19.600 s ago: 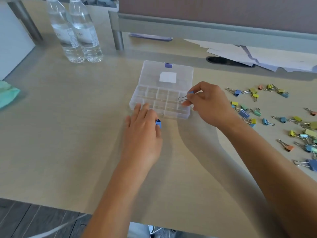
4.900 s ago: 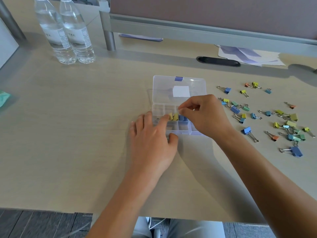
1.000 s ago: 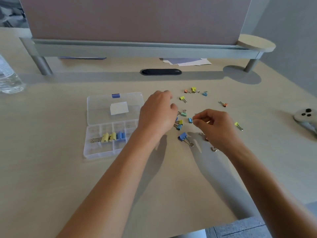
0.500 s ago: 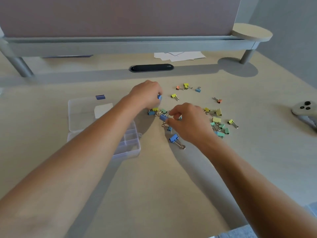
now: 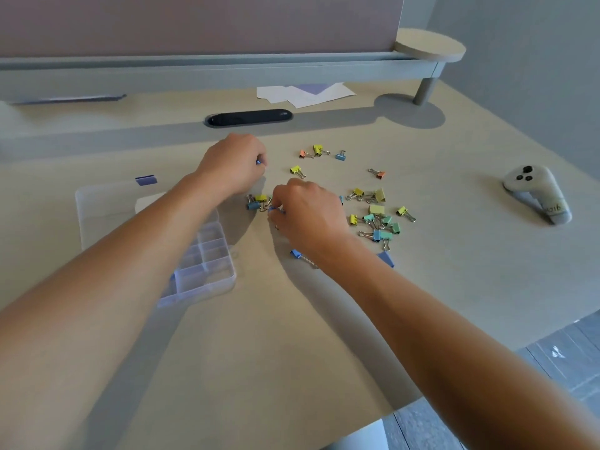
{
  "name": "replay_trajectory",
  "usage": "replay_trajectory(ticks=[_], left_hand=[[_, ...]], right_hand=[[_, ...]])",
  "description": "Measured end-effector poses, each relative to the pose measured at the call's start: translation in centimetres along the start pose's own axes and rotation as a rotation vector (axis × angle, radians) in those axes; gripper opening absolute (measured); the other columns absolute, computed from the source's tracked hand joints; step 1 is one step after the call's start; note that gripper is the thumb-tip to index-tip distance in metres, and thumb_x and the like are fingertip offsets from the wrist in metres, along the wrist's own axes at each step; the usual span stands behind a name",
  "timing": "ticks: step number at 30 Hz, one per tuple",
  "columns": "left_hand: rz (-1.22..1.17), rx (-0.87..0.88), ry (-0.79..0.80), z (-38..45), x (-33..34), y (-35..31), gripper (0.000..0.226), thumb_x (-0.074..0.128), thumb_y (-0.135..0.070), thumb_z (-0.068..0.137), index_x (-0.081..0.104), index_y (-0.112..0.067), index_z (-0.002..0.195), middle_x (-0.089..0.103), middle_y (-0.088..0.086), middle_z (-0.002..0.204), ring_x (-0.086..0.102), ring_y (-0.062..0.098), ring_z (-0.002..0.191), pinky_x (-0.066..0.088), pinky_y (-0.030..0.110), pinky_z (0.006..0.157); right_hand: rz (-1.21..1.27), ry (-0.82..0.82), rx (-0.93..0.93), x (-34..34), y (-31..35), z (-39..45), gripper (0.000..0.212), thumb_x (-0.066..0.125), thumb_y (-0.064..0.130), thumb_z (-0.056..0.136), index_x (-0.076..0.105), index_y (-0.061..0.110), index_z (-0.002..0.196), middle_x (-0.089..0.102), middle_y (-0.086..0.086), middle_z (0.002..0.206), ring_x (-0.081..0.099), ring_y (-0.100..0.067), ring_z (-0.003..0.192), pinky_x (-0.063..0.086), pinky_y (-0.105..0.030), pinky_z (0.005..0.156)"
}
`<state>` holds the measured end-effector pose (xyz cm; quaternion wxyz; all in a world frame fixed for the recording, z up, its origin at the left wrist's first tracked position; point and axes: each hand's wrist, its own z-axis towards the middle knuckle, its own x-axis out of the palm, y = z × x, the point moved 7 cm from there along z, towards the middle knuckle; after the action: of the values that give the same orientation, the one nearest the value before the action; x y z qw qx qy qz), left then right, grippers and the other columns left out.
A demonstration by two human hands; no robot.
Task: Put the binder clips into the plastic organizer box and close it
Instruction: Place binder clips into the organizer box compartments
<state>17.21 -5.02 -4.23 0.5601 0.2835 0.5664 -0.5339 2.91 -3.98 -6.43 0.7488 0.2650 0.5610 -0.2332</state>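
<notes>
Right of centre on the desk, both hands are down among the scattered binder clips. Left hand is curled tight, a sliver of a blue clip peeking out at its fingertips — it has that one pinched. Right hand is curled too, fingertips closed on another blue clip, just beside a small knot of clips, one light blue and one yellow.

Count what's loose: three in the far row — orange, yellow, blue; one yellow alone below them; one orange out on its own to the right; roughly a dozen in the yellow-green-blue cluster right of the right hand; two blue ones, one just under the right wrist and one beside the forearm. An exact total is hard, several overlap.

One plastic organizer box lies at left, lid flat open, the left forearm crossing over it and hiding most compartments; those showing look bare.

One white controller sits well apart near the right edge. Papers lie at the back under the shelf. Open desk stretches from the hands to the near edge.
</notes>
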Motion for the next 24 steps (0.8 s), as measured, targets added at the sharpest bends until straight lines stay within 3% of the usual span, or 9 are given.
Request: replay_trajectory(ticks=[3,8,10,14,17,19,24], left_hand=[[-0.029,0.005,-0.038,-0.1,-0.5,-0.2,0.022,0.054,-0.014,0.093,0.073,-0.018,0.101,0.066,0.007,0.106,0.058,0.029,0.096,0.045,0.035,0.076],[-0.085,-0.016,-0.105,-0.6,-1.3,-0.3,0.031,0.047,-0.008,0.094,0.072,-0.018,0.109,0.066,0.011,0.118,0.058,0.032,0.108,0.049,0.041,0.086],[-0.11,-0.023,-0.107,-0.8,-1.5,-0.6,0.031,0.046,-0.006,0.095,0.072,-0.017,0.11,0.064,0.012,0.12,0.059,0.033,0.108,0.05,0.043,0.089],[-0.183,-0.046,-0.072,-1.1,-1.7,-1.4,0.031,0.044,-0.004,0.094,0.071,-0.015,0.106,0.065,0.011,0.109,0.062,0.028,0.088,0.055,0.042,0.084],[-0.234,-0.077,-0.062,-1.7,-1.7,-2.0,0.029,0.044,-0.006,0.093,0.07,-0.016,0.102,0.062,0.008,0.103,0.063,0.027,0.081,0.056,0.039,0.077],[-0.248,-0.076,-0.046,-2.2,-1.5,-2.7,0.028,0.044,-0.007,0.094,0.07,-0.016,0.1,0.059,0.006,0.102,0.06,0.022,0.071,0.051,0.033,0.066],[-0.287,-0.045,-0.014,-3.6,-1.6,-3.5,0.028,0.046,-0.006,0.092,0.072,-0.016,0.096,0.057,0.004,0.099,0.054,0.015,0.067,0.046,0.029,0.063]], right_hand=[[0.027,-0.023,0.003,-0.1,-0.3,-0.2,0.025,0.054,0.029,0.101,0.062,0.015,0.12,0.066,-0.005,0.112,0.061,-0.028,0.105,0.053,-0.038,0.073],[0.27,-0.03,0.022,-1.3,-1.6,-1.6,0.033,0.051,0.03,0.106,0.057,0.022,0.138,0.065,-0.004,0.117,0.064,-0.023,0.101,0.052,-0.037,0.078],[0.349,-0.013,0.051,-1.9,-2.7,-2.3,0.028,0.046,0.028,0.108,0.059,0.023,0.133,0.062,-0.003,0.11,0.061,-0.019,0.094,0.049,-0.036,0.077],[0.543,-0.007,0.18,-3.1,-5.7,-4.2,0.021,0.04,0.019,0.108,0.06,0.019,0.116,0.06,-0.002,0.088,0.051,-0.015,0.071,0.039,-0.036,0.064],[0.59,-0.003,0.256,-3.8,-7.0,-5.5,0.02,0.043,0.016,0.107,0.062,0.017,0.114,0.068,-0.01,0.099,0.06,-0.025,0.079,0.05,-0.039,0.068],[0.547,0.03,0.288,-3.6,-7.4,-6.2,0.02,0.046,0.017,0.106,0.063,0.019,0.116,0.068,-0.004,0.106,0.063,-0.02,0.084,0.054,-0.036,0.07],[0.46,0.036,0.277,-3.4,-7.3,-7.0,0.019,0.055,0.018,0.099,0.068,0.024,0.111,0.068,0.008,0.093,0.065,-0.018,0.078,0.061,-0.046,0.071]])
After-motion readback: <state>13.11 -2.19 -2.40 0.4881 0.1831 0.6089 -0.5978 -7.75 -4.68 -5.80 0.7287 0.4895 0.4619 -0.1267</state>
